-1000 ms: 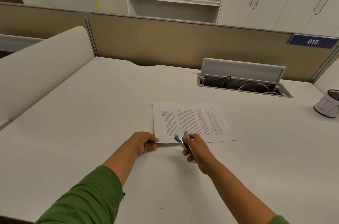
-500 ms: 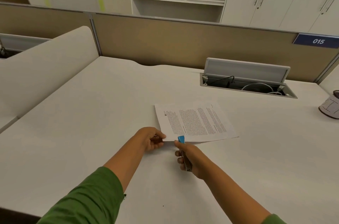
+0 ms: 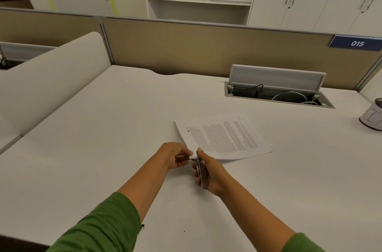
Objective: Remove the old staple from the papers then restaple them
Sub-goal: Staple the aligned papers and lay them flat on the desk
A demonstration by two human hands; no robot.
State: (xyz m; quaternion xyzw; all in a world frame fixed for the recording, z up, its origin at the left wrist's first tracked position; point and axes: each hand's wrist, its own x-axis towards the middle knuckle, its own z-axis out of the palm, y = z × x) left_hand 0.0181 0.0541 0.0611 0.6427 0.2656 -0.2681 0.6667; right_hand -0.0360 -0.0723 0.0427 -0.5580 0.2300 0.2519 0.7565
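Observation:
Printed papers (image 3: 223,138) lie flat on the white desk (image 3: 103,138), a little right of centre. My left hand (image 3: 174,155) pinches their near left corner. My right hand (image 3: 208,171) is closed around a small metal stapler (image 3: 201,169), its metal underside turned toward me and its front end against the same corner, right beside my left fingers. The corner itself and any staple are mostly hidden by my fingers.
An open cable tray (image 3: 277,94) with wires is set into the desk behind the papers. A grey cup-like container (image 3: 372,115) stands at the far right edge. A beige partition (image 3: 206,49) runs along the back, and a curved divider (image 3: 51,78) rises at the left.
My right hand has turned the stapler so its blue tip no longer shows, and moved it left onto the corner held by my left hand.

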